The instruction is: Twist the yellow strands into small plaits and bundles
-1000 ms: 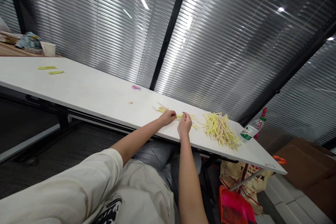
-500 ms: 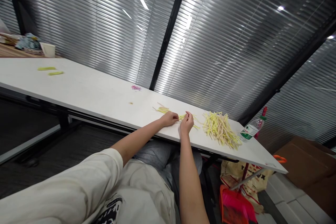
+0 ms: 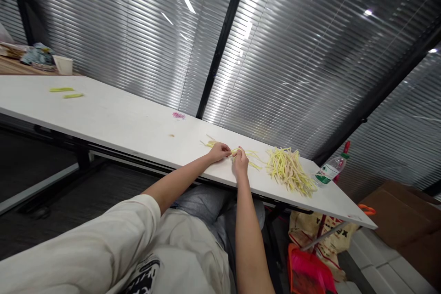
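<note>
My left hand (image 3: 219, 152) and my right hand (image 3: 240, 162) are close together over the front part of the white table (image 3: 120, 124). Both have their fingers closed around thin yellow strips (image 3: 234, 151), whose exact material I cannot make out. Several loose strips (image 3: 255, 165) lie to the right of my right hand, and others (image 3: 211, 144) stick out behind my left hand. Further right is a large tangled pile of yellow and pale pinkish strips (image 3: 289, 170).
Two yellow bundles (image 3: 73, 95) lie at the table's left end. A small pink heap (image 3: 178, 115) sits near the back edge. On the right stands a plastic bottle (image 3: 331, 170). A pink dustpan (image 3: 310, 271) is below, beside a printed bag (image 3: 339, 239). Blinds (image 3: 138, 46) rise behind.
My hands have shifted slightly left and drawn closer together. My right fingers, raised before, now pinch at the strips. The pile and the bundles stay where they were.
</note>
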A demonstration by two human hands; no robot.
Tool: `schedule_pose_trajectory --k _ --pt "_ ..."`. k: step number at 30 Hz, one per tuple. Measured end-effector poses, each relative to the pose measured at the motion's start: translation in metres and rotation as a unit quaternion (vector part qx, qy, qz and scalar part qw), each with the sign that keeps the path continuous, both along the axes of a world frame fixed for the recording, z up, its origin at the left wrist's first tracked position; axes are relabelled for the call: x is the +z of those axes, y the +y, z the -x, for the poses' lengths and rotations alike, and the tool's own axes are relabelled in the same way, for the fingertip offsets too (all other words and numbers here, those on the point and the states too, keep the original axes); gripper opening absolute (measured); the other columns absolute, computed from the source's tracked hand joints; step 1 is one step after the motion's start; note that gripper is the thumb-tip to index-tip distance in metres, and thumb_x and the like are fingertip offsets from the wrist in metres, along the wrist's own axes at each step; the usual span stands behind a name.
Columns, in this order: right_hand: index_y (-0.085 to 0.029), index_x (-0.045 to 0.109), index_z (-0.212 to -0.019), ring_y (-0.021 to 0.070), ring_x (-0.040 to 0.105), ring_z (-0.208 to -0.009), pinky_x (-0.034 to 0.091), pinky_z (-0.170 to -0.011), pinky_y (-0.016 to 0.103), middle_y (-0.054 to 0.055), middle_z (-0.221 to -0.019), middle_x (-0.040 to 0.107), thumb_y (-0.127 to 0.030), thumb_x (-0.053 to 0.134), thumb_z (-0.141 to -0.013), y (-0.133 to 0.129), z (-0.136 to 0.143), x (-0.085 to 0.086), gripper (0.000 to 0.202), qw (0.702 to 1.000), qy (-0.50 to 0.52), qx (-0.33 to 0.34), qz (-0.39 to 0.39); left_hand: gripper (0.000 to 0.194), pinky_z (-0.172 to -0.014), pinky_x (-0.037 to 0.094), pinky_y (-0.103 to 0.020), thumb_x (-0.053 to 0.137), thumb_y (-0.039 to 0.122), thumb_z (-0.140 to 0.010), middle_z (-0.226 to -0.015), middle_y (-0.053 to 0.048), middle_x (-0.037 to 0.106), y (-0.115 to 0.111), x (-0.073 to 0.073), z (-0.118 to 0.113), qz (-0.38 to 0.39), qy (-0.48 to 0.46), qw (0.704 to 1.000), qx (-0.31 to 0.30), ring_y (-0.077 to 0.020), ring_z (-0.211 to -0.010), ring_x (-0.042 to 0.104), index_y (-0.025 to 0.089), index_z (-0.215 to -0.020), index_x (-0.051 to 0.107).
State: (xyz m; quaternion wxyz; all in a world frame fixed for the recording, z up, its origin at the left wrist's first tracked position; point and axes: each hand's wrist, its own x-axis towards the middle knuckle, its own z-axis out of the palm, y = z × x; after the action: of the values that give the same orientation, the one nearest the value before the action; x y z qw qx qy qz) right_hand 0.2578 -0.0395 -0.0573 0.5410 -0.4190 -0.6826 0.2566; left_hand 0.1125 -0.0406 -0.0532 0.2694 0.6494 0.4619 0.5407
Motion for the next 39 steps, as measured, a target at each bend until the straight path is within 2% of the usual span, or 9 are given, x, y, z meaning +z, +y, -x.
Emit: schedule_pose_trajectory --k 7,10,13,17,22,39 --pt "-0.016 0.051 -0.124 0.0133 0.05 -0.061 0.04 -0.068 0.027 0.001 -0.076 0.06 -0.049 0.029 -0.09 -0.0033 0.0013 0.0028 0.053 0.999 0.034 0.0 0.011 0.018 -0.06 0.045 -0.025 0.066 0.026 -0.067 -0.063 -0.006 0.068 -0.0061 0.0097 0.0023 -0.024 -0.022 0.998 0.058 -0.0146 -0.06 0.06 0.01 -0.071 0.071" --pt "-0.017 0.055 -0.116 0.0119 0.046 -0.056 0.038 -0.062 0.026 0.0 -0.076 0.059 -0.048 0.03 -0.089 -0.0032 0.0015 0.0041 0.048 0.999 0.045 -0.012 0.003 0.019 -0.061 0.046 -0.026 0.067 0.027 -0.067 -0.067 -0.007 0.069 -0.0057 0.0105 0.0032 -0.023 -0.065 0.996 0.06 -0.0156 -0.064 0.061 0.01 -0.074 0.071" --pt "-0.017 0.057 -0.106 0.0132 0.05 -0.061 0.038 -0.065 0.025 0.0 -0.075 0.06 -0.047 0.031 -0.089 -0.0022 0.0014 0.0043 0.043 0.998 0.046 -0.037 -0.02 0.021 -0.063 0.046 -0.026 0.067 0.028 -0.066 -0.068 -0.006 0.069 -0.0038 0.0086 0.0031 -0.018 -0.088 0.994 0.065 -0.0161 -0.065 0.062 0.01 -0.076 0.072" --pt "-0.018 0.058 -0.1 0.0157 0.054 -0.073 0.038 -0.073 0.026 0.001 -0.076 0.061 -0.044 0.032 -0.089 -0.0022 0.0004 0.0042 0.039 0.997 0.021 -0.057 -0.042 0.017 -0.062 0.046 -0.027 0.066 0.026 -0.067 -0.066 -0.005 0.069 -0.0042 0.0072 0.0016 -0.017 -0.02 0.997 0.073 -0.0155 -0.063 0.061 0.011 -0.074 0.072" --pt "-0.019 0.059 -0.099 0.0168 0.055 -0.075 0.038 -0.072 0.027 0.002 -0.079 0.063 -0.041 0.033 -0.089 -0.004 -0.0003 0.0056 0.036 0.997 -0.011 -0.061 -0.037 0.014 -0.064 0.046 -0.026 0.064 0.022 -0.07 -0.066 -0.005 0.068 -0.006 0.0082 0.0005 -0.024 0.044 0.995 0.091 -0.0145 -0.063 0.06 0.01 -0.075 0.072" --pt "-0.019 0.06 -0.096 0.0179 0.055 -0.08 0.039 -0.074 0.028 0.004 -0.085 0.065 -0.043 0.036 -0.087 -0.0048 0.0006 0.0049 0.035 0.998 -0.016 -0.05 -0.03 0.012 -0.063 0.045 -0.026 0.064 0.02 -0.071 -0.066 -0.005 0.068 -0.0044 0.005 0.0019 -0.036 0.098 0.989 0.1 -0.0147 -0.063 0.059 0.012 -0.074 0.071"
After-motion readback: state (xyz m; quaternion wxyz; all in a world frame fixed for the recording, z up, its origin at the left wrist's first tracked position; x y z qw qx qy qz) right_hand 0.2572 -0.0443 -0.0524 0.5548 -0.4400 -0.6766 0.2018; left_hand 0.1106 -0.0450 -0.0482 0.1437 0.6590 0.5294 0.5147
